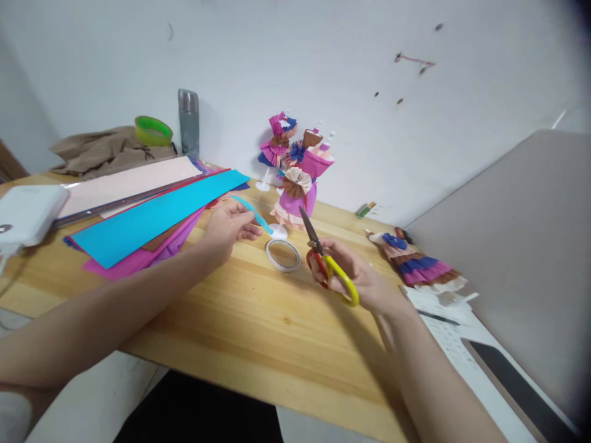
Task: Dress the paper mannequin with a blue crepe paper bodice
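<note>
My left hand (233, 229) pinches a narrow strip of blue paper (253, 213) between thumb and fingers, over the table beside the paper stack. In my right hand (346, 271) are scissors (327, 258) with one yellow and one red handle; the blades look closed and point up and away. A thin white roll of tape (283, 255) lies on the table between my hands. Just behind it stand small doll-sized dresses (298, 184) of pleated pink, brown and blue paper on white stands. A wide bright blue sheet (161, 215) tops the coloured papers at left.
A white power bank (32, 212) with a cable sits at the left edge. Behind are a brown cloth (101, 154), green tape (154, 131) and a grey bottle (188, 122). A ruffled paper dress (420, 264) and a laptop (503, 369) occupy the right side.
</note>
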Action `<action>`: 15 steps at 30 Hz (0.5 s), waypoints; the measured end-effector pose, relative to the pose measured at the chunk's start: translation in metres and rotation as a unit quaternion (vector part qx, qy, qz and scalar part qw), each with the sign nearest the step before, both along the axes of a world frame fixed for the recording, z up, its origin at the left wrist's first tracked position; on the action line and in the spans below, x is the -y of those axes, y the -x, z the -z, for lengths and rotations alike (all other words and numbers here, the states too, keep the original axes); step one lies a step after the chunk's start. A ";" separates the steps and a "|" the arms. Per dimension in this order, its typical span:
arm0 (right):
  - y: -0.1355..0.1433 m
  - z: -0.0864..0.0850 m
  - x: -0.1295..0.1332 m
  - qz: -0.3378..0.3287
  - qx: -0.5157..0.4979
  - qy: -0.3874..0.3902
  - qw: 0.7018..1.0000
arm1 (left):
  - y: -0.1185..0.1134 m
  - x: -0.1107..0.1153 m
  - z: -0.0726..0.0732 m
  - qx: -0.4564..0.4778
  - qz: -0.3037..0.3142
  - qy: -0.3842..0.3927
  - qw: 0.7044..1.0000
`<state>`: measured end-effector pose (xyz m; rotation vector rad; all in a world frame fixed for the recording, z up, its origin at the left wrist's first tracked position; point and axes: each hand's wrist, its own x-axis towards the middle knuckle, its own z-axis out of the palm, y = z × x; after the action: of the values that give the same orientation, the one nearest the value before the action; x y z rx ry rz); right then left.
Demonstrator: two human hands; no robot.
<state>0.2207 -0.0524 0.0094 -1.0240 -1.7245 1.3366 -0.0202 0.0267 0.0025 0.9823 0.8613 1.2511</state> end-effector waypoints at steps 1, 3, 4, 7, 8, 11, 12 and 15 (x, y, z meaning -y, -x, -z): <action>0.003 0.001 0.000 0.002 0.003 -0.011 1.000 | -0.001 0.002 -0.001 -0.003 0.004 0.002 1.000; 0.010 0.002 0.003 0.007 0.041 -0.036 0.998 | -0.002 0.005 -0.001 -0.006 0.015 0.000 1.000; 0.013 0.002 0.004 0.011 0.067 -0.049 0.996 | -0.003 0.006 -0.002 -0.006 0.021 -0.004 1.000; 0.024 0.000 0.010 0.025 0.133 -0.084 0.987 | -0.005 0.010 -0.002 -0.005 0.039 -0.016 0.999; 0.026 -0.001 0.011 0.029 0.146 -0.091 0.985 | -0.005 0.012 -0.003 -0.005 0.044 -0.020 0.999; 0.029 0.001 0.012 0.049 0.189 -0.106 0.975 | -0.005 0.015 -0.003 -0.006 0.056 -0.023 0.998; 0.029 0.003 0.012 0.061 0.210 -0.112 0.969 | -0.005 0.016 -0.004 -0.006 0.059 -0.022 0.998; 0.031 0.007 0.011 0.089 0.268 -0.128 0.951 | -0.005 0.017 -0.004 -0.009 0.062 -0.018 0.998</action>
<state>0.1901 -0.0629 0.0028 -1.4378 -2.0663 0.7284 -0.0153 0.0098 0.0065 1.0612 0.7818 1.1568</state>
